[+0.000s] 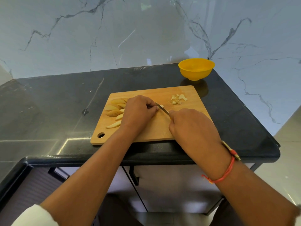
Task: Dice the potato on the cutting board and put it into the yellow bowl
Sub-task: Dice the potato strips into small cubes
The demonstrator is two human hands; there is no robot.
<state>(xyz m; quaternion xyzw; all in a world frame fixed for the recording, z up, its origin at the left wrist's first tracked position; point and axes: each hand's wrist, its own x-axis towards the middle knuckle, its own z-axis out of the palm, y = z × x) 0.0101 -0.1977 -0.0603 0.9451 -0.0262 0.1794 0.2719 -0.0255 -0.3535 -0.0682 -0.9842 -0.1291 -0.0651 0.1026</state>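
Potato wedges [116, 110] lie left on the cutting board [154, 128]; the left hand [138, 111] pinches a potato strip [161, 106] under the knife [162, 108] gripped by the right hand [192, 126]. Diced pieces [178, 99] sit near the board's far right corner, the yellow bowl [196, 68] beyond.

Rectangular wooden cutting board [154, 128] at the dark stone worktop's [48, 103] front edge.
Round yellow bowl [196, 69] at back edge; potato wedges [115, 108] on board's left, diced pieces [178, 99] far-right.

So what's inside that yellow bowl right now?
Nothing shows inside the yellow bowl, only its bare yellow wall; the near part of the inside is hidden behind its front rim. The diced pieces lie on the cutting board.
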